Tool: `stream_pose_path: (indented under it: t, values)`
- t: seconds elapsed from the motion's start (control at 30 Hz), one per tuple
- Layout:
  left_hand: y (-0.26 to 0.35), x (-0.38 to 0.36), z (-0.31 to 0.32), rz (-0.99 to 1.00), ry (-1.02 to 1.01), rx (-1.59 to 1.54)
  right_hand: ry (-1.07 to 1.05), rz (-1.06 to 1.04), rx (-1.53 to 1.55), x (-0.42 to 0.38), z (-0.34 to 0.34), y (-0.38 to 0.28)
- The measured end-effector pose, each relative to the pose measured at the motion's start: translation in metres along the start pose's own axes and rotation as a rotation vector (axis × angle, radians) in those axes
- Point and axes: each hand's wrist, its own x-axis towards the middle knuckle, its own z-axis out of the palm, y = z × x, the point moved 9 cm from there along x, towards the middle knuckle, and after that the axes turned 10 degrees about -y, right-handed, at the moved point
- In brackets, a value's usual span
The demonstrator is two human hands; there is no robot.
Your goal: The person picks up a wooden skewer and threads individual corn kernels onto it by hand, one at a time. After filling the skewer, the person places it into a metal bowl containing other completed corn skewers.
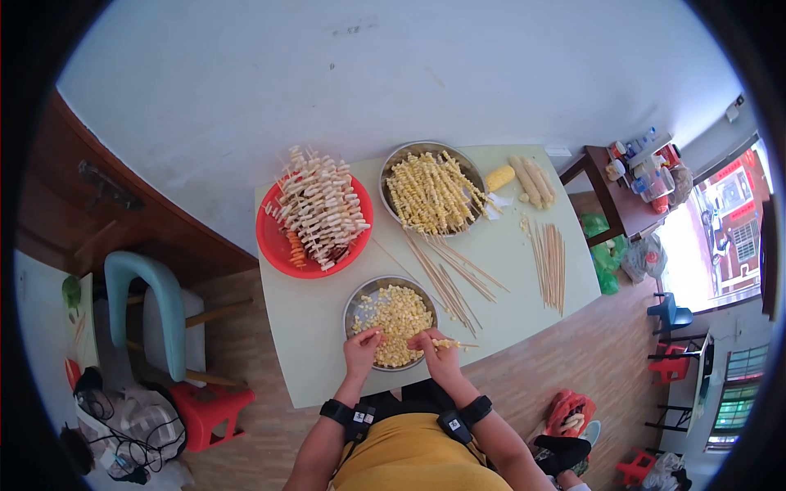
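One skewer [455, 345], partly strung with yellow corn, sits at the near right edge of the small steel bowl [394, 281]. Its long axis runs roughly left to right, the bare tip pointing right, away from the bowl. The right hand [439, 355] is much the nearer: its fingers are closed on the stick's left part, hiding that end. The left hand [361, 352] lies to the left, roughly in line with the skewer — fingers curled in over the bowl, though I cannot tell how tightly they close or whether they hold anything. Between and beyond the hands, loose corn pieces [396, 315] fill the bowl, so they lie close to both.

Farther out on the worktop [307, 335], bare sticks [442, 278] slant just beyond the bowl to the right, with a second bundle [550, 266] farther right. Far off stand a large steel bowl [383, 188] of strung corn and, left of it, a red basin [267, 245] heaped with skewers of pale slices — both well apart from the hands.
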Motion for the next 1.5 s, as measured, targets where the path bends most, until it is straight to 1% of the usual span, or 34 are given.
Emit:
stream_pose_path:
  t: [0.17, 0.4, 0.47, 0.5, 0.57, 0.6, 0.67, 0.8, 0.87, 1.0, 1.07, 1.1, 1.17, 1.2, 1.27, 1.3, 1.37, 1.4, 1.47, 1.5]
  values:
    - [-0.002, 0.0, -0.002, 0.022, 0.016, 0.0, 0.038, -0.027, 0.085, -0.002, -0.001, 0.003]
    - [0.0, -0.002, -0.003, -0.007, 0.038, -0.037, 0.036, -0.02, 0.09, -0.004, -0.001, 0.006]
    - [0.008, -0.003, -0.005, 0.046, 0.076, -0.06, 0.101, -0.029, 0.158, -0.006, -0.006, 0.005]
    - [0.012, -0.003, -0.002, 0.045, 0.078, -0.06, 0.099, -0.028, 0.158, -0.006, -0.005, 0.005]
    - [0.014, -0.005, -0.001, 0.002, 0.114, -0.205, 0.117, -0.047, 0.145, -0.006, -0.005, 0.002]
    - [0.018, -0.005, -0.001, 0.005, 0.119, -0.206, 0.111, -0.048, 0.145, -0.005, -0.004, 0.002]
    - [0.011, -0.006, 0.001, -0.071, 0.15, -0.444, 0.159, -0.085, 0.193, -0.006, -0.009, 0.002]
    - [0.015, -0.006, 0.0, -0.014, 0.184, -0.382, 0.142, -0.098, 0.121, -0.007, -0.008, 0.0]
    - [0.025, -0.005, -0.002, 0.082, 0.187, -0.228, 0.134, -0.114, 0.071, -0.007, -0.007, -0.006]
    - [0.035, -0.007, 0.003, 0.107, 0.162, -0.206, 0.169, -0.129, 0.184, -0.007, -0.007, -0.003]
    - [0.038, -0.01, 0.021, 0.042, 0.058, -0.222, 0.144, -0.137, 0.175, -0.004, -0.003, 0.003]
    - [0.04, -0.012, 0.026, 0.042, 0.057, -0.222, 0.145, -0.138, 0.176, -0.002, -0.001, 0.004]
    - [0.039, -0.015, 0.049, -0.051, -0.091, -0.258, 0.161, -0.047, 0.289, 0.003, 0.001, 0.014]
    - [0.043, -0.018, 0.049, -0.05, -0.09, -0.258, 0.16, -0.047, 0.289, 0.003, 0.001, 0.017]
    - [0.043, -0.022, 0.064, -0.168, -0.216, -0.356, 0.17, 0.065, 0.043, 0.003, -0.003, 0.027]
    - [0.046, -0.023, 0.064, -0.168, -0.216, -0.356, 0.17, 0.064, 0.043, 0.004, -0.001, 0.028]
    - [0.047, -0.027, 0.072, -0.222, -0.293, -0.296, 0.249, 0.027, 0.108, 0.002, -0.003, 0.028]
    - [0.045, -0.029, 0.073, -0.222, -0.288, -0.297, 0.244, 0.029, 0.109, 0.003, -0.003, 0.032]
    - [0.043, -0.035, 0.089, -0.211, -0.409, -0.383, 0.286, 0.077, 0.42, 0.004, -0.006, 0.054]
    - [0.044, -0.032, 0.088, -0.207, -0.409, -0.383, 0.284, 0.074, 0.42, 0.005, -0.005, 0.047]
